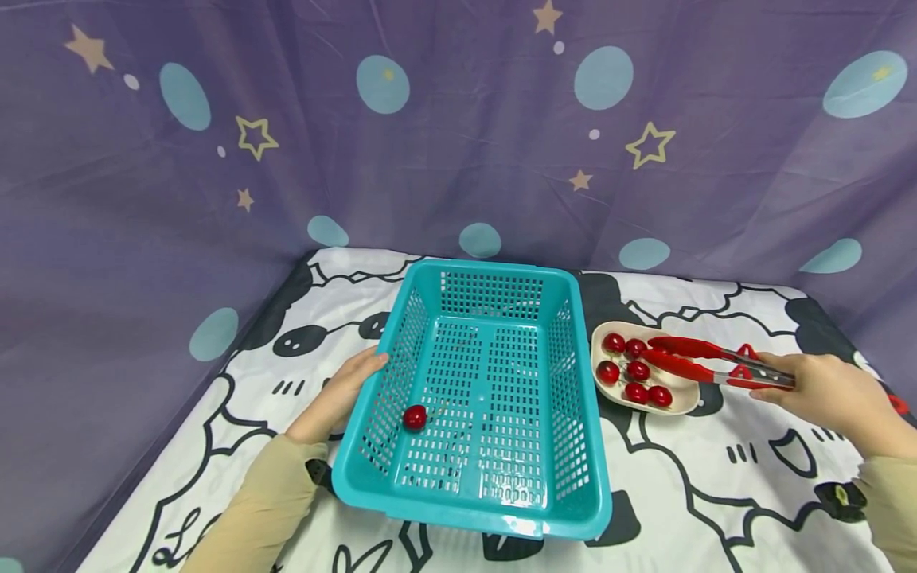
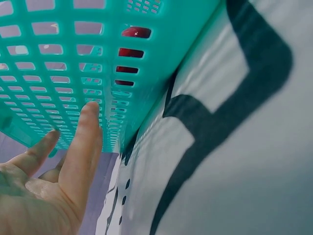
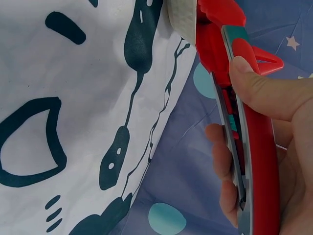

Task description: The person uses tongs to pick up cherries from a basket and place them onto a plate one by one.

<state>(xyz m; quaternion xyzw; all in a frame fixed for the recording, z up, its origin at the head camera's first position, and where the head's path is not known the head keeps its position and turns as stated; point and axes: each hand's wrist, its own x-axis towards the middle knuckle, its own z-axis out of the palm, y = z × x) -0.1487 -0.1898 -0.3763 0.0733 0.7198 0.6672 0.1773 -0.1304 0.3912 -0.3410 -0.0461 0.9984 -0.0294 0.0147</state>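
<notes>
My right hand [image 1: 831,394] grips a pair of red-and-silver tongs [image 3: 261,161], thumb on one arm and fingers curled round the other. The red tips of the tongs reach over an oval cream dish [image 1: 689,398] with several red cherries [image 1: 636,371], overlapping the ones on its right side. To the left stands a turquoise plastic basket [image 1: 473,516], its walls and floor full of slots. Inside it, near the left wall, lies a single cherry [image 1: 414,418]. My left hand [image 2: 63,181] rests at the outside of the basket's left wall, fingers extended against the slots.
A white cloth [image 1: 745,485] with black cartoon drawings covers the table. Behind it hangs a purple curtain [image 1: 458,159] with stars and blue ovals. The dish stands close to the basket's right wall.
</notes>
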